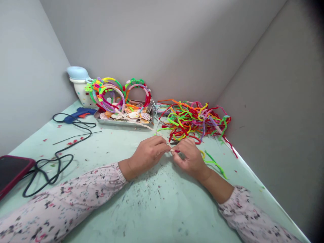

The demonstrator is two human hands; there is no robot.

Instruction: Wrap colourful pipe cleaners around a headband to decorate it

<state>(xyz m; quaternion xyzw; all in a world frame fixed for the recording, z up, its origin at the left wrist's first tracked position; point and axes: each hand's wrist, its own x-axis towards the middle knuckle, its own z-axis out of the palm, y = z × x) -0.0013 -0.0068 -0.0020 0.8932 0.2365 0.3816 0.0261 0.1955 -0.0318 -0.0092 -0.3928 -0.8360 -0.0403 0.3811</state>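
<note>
My left hand [152, 152] is closed in a pinch on a pale, whitish pipe cleaner [145, 126]. Its long end runs away toward the metal tray. Facing it, my right hand [189, 156] is closed too, thumb and finger pinching the same pale strand where the fingertips of both hands nearly meet. A small red bit shows at the right fingertips; its kind is unclear. Just beyond the hands lies a tangled heap of coloured pipe cleaners [192, 118]. Dark blades, perhaps scissors, show partly behind the right hand. Green and yellow pipe cleaners [216, 165] lie right of that hand.
A metal tray [121, 124] of shells stands at the back, with fuzzy coloured hoops [111, 98] on it. Left of it are a blue glue gun [81, 114] with a looping black cord [59, 157] and a lidded cup [82, 89]. A phone [14, 172] lies near left. Grey walls enclose the table [152, 209].
</note>
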